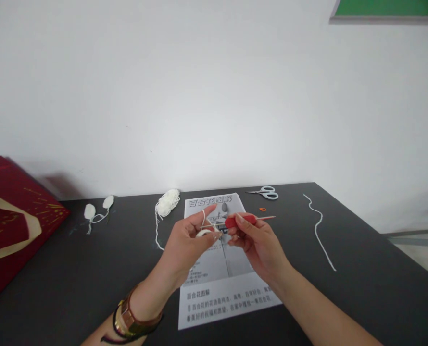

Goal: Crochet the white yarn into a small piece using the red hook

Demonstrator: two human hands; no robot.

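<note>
Above the printed sheet (214, 269) on the bench (344, 288), the right hand (257, 242) pinches a red-handled crochet hook (240, 220) lying crosswise, its tip pointing left into what seems a small white crocheted piece (204, 233) gripped by the left hand (188, 240), yarn looped over its forefinger

bare dark table (361, 288) lies open near right and near left. obstacles: red box (12, 226) far left, white petals (98, 209), yarn bundle (168, 202), scissors (266, 192), loose strand (320, 230), printed sheet (217, 283) in the middle.
</note>
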